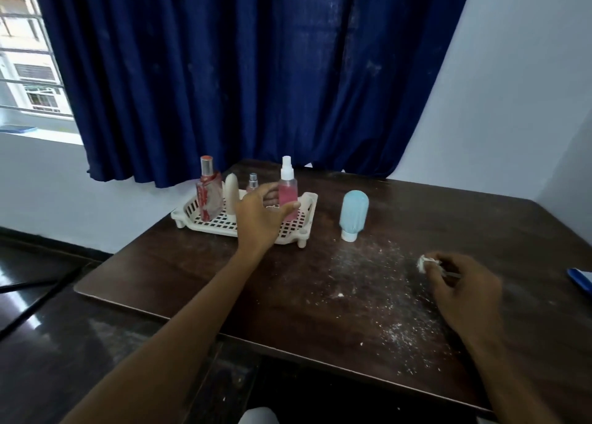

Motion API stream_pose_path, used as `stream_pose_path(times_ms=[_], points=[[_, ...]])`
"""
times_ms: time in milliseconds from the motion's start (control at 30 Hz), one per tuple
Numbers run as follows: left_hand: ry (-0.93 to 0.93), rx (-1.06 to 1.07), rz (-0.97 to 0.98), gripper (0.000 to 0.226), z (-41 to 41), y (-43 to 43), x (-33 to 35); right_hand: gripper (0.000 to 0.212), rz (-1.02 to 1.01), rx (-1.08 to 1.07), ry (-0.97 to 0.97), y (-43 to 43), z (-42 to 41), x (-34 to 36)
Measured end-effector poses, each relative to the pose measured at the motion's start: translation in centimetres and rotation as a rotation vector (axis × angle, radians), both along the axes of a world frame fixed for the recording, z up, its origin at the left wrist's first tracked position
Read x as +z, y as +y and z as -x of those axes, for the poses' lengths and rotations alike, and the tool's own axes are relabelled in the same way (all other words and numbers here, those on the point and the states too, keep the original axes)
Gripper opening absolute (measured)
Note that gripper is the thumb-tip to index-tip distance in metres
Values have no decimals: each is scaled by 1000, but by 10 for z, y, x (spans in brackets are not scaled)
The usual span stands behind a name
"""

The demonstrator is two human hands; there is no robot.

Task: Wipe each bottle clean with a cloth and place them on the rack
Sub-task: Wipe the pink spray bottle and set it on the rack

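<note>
left forearm: is lying nearest the lens, running from 7 o'clock up over the bench (224, 279) edge toward the rack.
left hand (259, 218): is clamping the pink spray bottle (288, 196) low on its body, thumb in front, fingers curled behind.
pink spray bottle: is standing upright over the rack (306, 229) grid, at the rack's 3 o'clock end. Can't tell if the base is touching down.
rack: is sitting at 11 o'clock on the bench, already carrying the red perfume bottle (209, 196), cream bottle (231, 196) and small spray bottle (252, 183), all upright.
right hand (464, 289): is pinching a small wad of white cloth (424, 263) at 3 o'clock, hovering low over the bench.
blue bottle (353, 212): is standing cap-down at 1 o'clock, just beside the rack, not yet racked.
white crumbs (384, 279): are littering the bench between the blue bottle and the right hand.
step, my read: seating the pink bottle.
doing it well: keep it vertical, set the base flat on the grid, loosen the fingers only once it is standing alone, and pull out toward 5 o'clock so the knuckles aren't clipping the small spray bottle behind.
risk: tall narrow bottle, likely tipping on the open grid.
</note>
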State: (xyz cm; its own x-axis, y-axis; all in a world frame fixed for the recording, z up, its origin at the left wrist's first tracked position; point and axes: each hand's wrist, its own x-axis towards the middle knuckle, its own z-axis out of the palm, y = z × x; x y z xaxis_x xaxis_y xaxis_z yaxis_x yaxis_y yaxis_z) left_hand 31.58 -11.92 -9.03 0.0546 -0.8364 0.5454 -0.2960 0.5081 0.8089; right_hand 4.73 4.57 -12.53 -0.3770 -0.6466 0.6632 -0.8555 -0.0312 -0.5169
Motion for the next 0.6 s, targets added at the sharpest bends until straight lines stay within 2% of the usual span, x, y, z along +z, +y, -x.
stream_pose_path(times_ms=[267, 400, 600], points=[[-90, 105, -85, 52, 2, -17, -16, 13, 2, 16, 43, 2, -2, 1], [-124, 146, -111, 45, 5, -20, -22, 12, -9, 30, 4, 3, -2, 2], [-148, 185, -149, 49, 4, -21, -28, 12, -7, 24, 27, 1, -2, 2]])
